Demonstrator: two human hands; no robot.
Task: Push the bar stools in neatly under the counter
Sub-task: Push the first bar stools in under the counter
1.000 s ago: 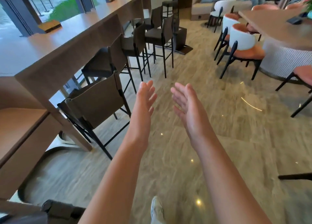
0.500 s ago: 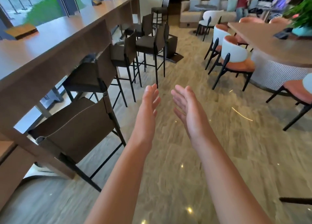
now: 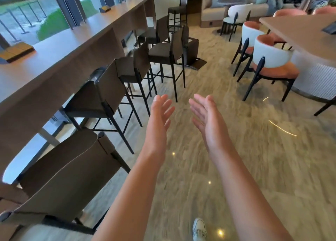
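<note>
Both hands reach forward over the floor [image 3: 236, 168], holding nothing. The left hand [image 3: 161, 113] and the right hand [image 3: 207, 117] have straight, slightly spread fingers, so each grip is fully open, palms turned roughly toward each other with a gap between them. Neither touches a stool.

The tabletop [image 3: 60, 59], a long brown wooden slab, runs along the windows from the near left away to the far middle. The stools stand in a row along its open side, following that same long axis. Each is dark brown with a curved back, a square seat and thin black legs; their backs face the room and their seats point toward the tabletop.

The nearest stool [image 3: 60, 182] sits close under the tabletop edge, left of the left forearm. The second stool [image 3: 101, 95] is beyond it, its seat partly under the edge. The third stool [image 3: 136, 66] and fourth stool [image 3: 169, 51] stand further along and further out from the tabletop, the fourth well out on the floor. More stools stand past these, but how far in they sit is hard to tell at that distance.

A wooden block [image 3: 16, 51] lies on the tabletop near the window.
</note>
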